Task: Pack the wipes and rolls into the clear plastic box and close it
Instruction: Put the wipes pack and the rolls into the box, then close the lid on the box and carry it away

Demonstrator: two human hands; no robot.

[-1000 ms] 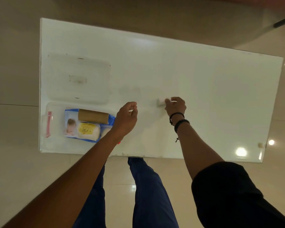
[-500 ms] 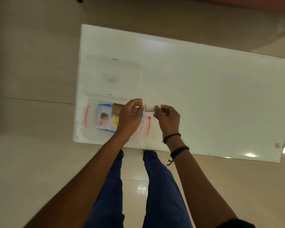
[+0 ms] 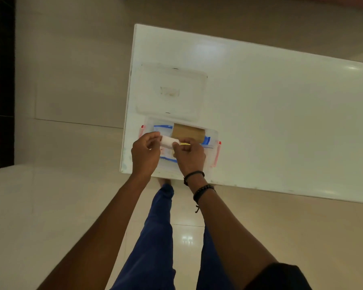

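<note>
The clear plastic box point(image 3: 212, 135) with red latches sits open at the near left corner of the white table point(image 3: 281, 122). Inside lie a blue wipes pack point(image 3: 206, 140) and a brown cardboard roll point(image 3: 188, 131). A small white roll point(image 3: 168, 142) is held over the box between both hands: my left hand point(image 3: 145, 153) pinches its left end, my right hand point(image 3: 190, 154) its right end. The hands hide most of the wipes pack. The clear lid point(image 3: 170, 93) lies flat on the table just behind the box.
The table's left edge point(image 3: 127, 114) and near edge run close to the box. Beige tiled floor surrounds the table. My legs in blue trousers point(image 3: 155, 237) stand below the near edge.
My right hand carried the white roll from the middle of the table leftward to above the box. My left hand joined it and now grips the roll's other end.
</note>
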